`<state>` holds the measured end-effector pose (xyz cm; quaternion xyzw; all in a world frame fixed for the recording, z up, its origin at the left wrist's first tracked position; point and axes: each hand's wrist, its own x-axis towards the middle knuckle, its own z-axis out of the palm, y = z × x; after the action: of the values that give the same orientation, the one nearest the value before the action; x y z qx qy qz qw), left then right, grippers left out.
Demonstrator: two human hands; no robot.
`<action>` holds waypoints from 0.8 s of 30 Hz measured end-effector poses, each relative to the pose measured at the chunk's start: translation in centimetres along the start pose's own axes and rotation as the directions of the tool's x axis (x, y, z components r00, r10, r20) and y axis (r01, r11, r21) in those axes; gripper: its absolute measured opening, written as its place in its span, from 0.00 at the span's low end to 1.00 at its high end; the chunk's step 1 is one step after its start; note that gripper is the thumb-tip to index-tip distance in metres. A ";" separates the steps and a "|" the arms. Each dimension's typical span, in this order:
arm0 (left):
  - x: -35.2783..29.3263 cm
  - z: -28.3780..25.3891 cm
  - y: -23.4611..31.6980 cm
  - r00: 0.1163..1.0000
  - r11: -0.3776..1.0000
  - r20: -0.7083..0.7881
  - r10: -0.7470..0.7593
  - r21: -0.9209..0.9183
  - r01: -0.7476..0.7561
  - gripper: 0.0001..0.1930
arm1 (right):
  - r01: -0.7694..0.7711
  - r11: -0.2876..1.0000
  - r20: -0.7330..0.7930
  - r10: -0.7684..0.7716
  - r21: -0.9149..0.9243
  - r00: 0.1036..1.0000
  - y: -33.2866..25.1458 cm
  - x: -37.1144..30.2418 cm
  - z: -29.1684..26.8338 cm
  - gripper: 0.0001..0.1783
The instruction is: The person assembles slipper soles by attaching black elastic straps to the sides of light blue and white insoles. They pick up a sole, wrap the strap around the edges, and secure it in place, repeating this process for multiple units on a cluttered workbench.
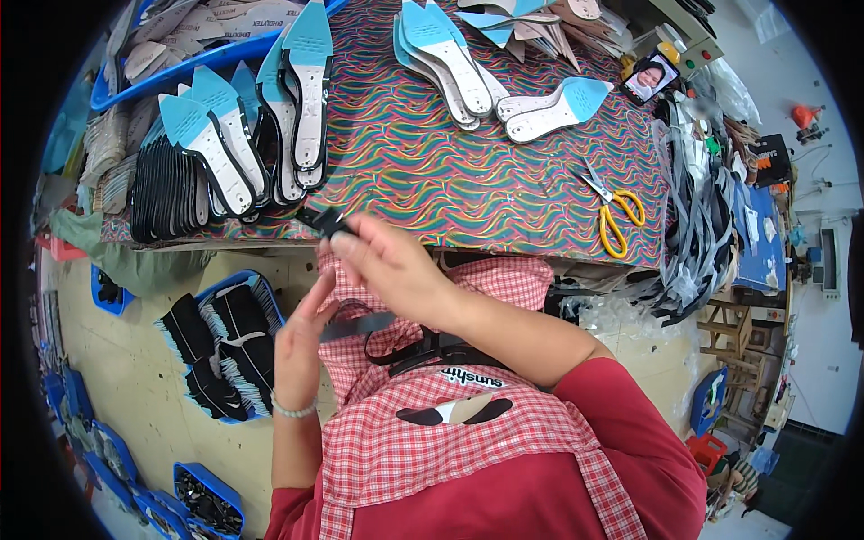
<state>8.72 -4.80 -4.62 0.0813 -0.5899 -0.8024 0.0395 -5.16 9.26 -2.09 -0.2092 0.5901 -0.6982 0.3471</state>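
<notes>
My right hand is closed, pinching a small black piece just off the table's front edge; its exact kind is unclear. Below it, my left hand is raised with fingers stretched out. A dark grey strip lies beside the left thumb, across my lap; whether the hand touches it is hard to tell. In front of both hands, white shoe insoles with light-blue toes and black edging lie overlapped at the table edge. To their left stands a tight row of black-edged insoles.
On the patterned table lie yellow-handled scissors, more insoles and a phone. A blue bin of insole pieces stands far left. Grey and black strips hang at the right. A blue crate sits on the floor.
</notes>
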 end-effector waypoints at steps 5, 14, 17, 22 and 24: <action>3.9 1.0 1.3 0.995 0.898 -0.061 -0.074 -0.439 0.040 0.24 | 0.277 0.814 0.182 -0.212 -0.511 0.960 1.1 -2.1 1.1 0.09; 4.8 4.9 1.8 0.991 0.977 -0.012 0.131 0.171 -0.127 0.24 | 0.370 0.733 -0.083 -0.500 -0.570 0.862 -2.1 -3.6 -1.2 0.15; 4.3 6.4 1.7 0.990 0.975 0.089 0.114 0.183 -0.128 0.27 | 0.237 0.790 -0.183 -0.400 -0.565 0.898 -2.8 -3.1 -1.6 0.14; 3.8 6.0 1.9 0.988 0.978 0.150 0.032 0.198 -0.062 0.28 | 0.170 0.961 -0.185 -0.212 -0.220 0.960 -1.6 -3.5 -2.5 0.09; 3.7 5.8 1.2 0.989 0.967 0.144 0.026 0.249 -0.061 0.27 | 0.164 0.948 -0.223 -0.228 -0.272 0.948 -1.4 -3.8 -2.6 0.07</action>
<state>4.00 -0.35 -2.07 0.0162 -0.6903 -0.7233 0.0050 -4.78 13.90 -0.83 -0.2191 0.6886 -0.6704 0.1688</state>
